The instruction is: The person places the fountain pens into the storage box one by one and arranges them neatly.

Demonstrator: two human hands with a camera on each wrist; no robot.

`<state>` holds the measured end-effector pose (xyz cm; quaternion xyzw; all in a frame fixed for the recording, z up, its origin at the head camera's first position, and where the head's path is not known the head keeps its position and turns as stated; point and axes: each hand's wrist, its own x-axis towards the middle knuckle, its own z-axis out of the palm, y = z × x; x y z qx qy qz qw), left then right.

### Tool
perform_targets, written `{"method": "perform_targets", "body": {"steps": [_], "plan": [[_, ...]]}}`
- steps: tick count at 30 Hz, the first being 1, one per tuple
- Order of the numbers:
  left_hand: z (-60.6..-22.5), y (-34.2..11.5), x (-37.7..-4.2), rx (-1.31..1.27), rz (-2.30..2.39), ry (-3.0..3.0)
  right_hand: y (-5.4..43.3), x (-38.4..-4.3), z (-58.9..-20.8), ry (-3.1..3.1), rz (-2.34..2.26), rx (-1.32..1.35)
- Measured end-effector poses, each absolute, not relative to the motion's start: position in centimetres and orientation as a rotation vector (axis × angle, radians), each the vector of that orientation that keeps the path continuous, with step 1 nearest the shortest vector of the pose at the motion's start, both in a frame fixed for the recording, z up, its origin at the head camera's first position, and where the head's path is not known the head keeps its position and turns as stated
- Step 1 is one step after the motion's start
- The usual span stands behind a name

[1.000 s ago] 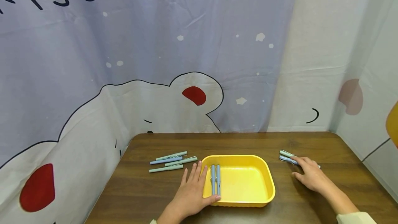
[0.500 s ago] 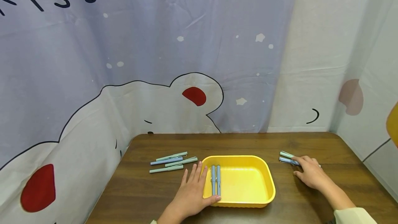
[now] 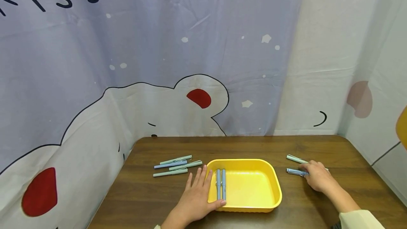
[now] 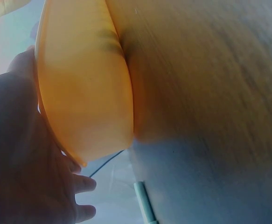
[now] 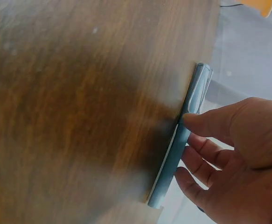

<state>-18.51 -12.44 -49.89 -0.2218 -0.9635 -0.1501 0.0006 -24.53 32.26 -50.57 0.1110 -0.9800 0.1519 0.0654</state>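
Observation:
My right hand pinches a blue pen on the right of the table; in the right wrist view its thumb lies on the near side of the pen and the fingers are behind. Just beyond it lies a green pen, partly hidden by the hand. My left hand rests on the left rim of the yellow tray, fingers spread and straight, thumb over the front left corner. Inside the tray, two blue pens lie side by side along the left wall.
Left of the tray, several green pens and one blue pen lie in a loose group on the brown wooden table. A printed curtain hangs behind the table's back edge.
My right hand has drawn the blue pen slightly toward me, so a gap now shows between it and the green pen. The left hand and the tray have stayed in place.

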Motion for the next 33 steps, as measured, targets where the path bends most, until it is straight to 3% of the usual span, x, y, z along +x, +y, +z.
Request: {"method": "perform_targets", "body": {"steps": [18, 33], "plan": [[-49.7, -12.4, -18.6, -0.690, -0.436, -3.052, 31.9, -24.0, -48.7, -2.997, 0.565, 0.380], [-49.9, -12.4, -18.7, -0.671, -0.437, -3.061, 30.0, -23.3, -45.7, -3.028, 0.961, 0.383]]}}
